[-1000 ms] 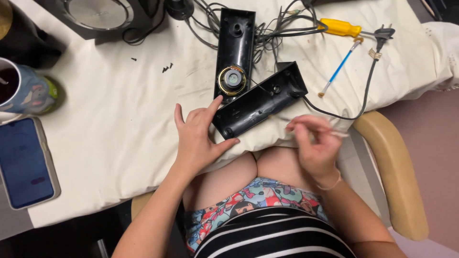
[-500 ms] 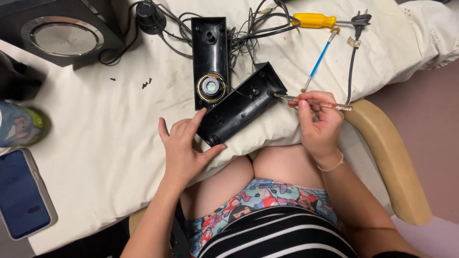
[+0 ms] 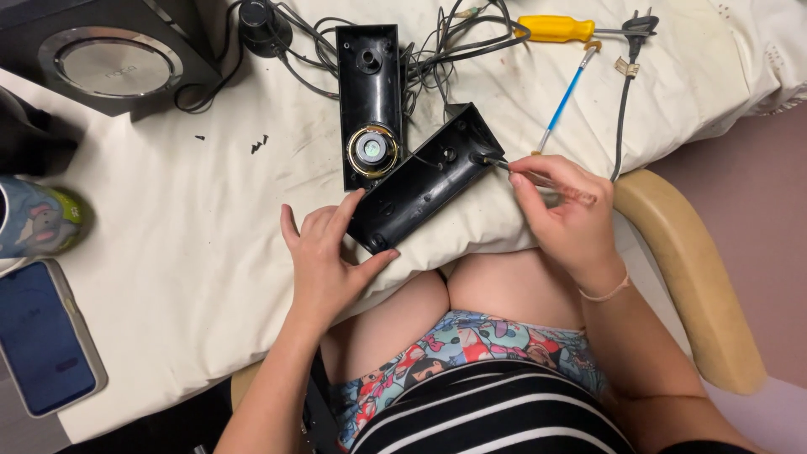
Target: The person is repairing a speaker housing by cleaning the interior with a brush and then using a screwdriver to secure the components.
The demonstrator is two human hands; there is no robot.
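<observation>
Fingers [image 3: 357, 206] steady black speaker shell [image 3: 424, 178] on cream tablecloth [image 3: 185, 219].

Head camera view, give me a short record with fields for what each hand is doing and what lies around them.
left hand: left hand steadies the near end of the black speaker shell
right hand: right hand holds a clear-handled screwdriver, tip at the shell's far end
beside shell: open speaker half showing a round driver
surface: white cloth
further back: yellow-handled screwdriver, blue brush, tangled cables, subwoofer
left edge: phone
</observation>
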